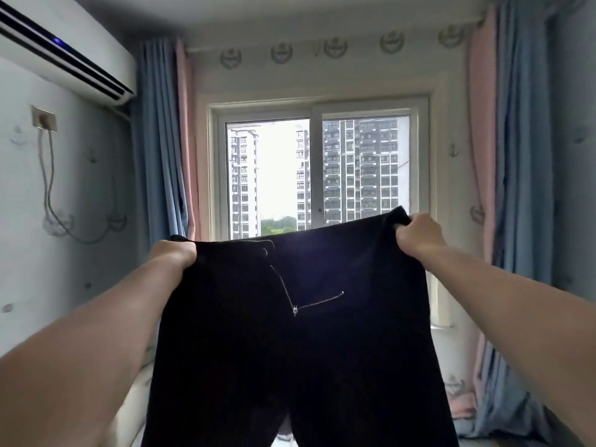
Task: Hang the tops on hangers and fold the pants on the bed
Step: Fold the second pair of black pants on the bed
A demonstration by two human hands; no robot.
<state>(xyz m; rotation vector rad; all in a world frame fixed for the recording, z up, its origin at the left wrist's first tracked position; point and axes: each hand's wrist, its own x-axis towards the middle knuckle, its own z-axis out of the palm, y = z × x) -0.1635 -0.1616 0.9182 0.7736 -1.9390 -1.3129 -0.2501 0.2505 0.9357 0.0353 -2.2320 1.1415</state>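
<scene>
We log black matt cloth pants [322, 350] with a shiny silver metal zipper [294, 308] (teeth glinting), smooth white plastic air conditioner [64, 59], soft blue-and-pink cloth curtains [158, 140], clear glass window [274, 172].

— Type of place?
— Home. Small room in a flat, well above ground level.
— Grounds?
— Wall-mounted air conditioner [64, 56], top left. Sliding window [317, 108] in a white frame, centre of far wall. Blue-and-pink curtains [161, 140] hanging full length at both sides of it. Pale wallpaper with a row of round emblems [282, 53] above. Wall socket [44, 118] on left wall, cable [48, 175] looping down from it.
— Outside?
— Residential tower blocks [361, 169] through the glass, trees [279, 225] low between them.
</scene>
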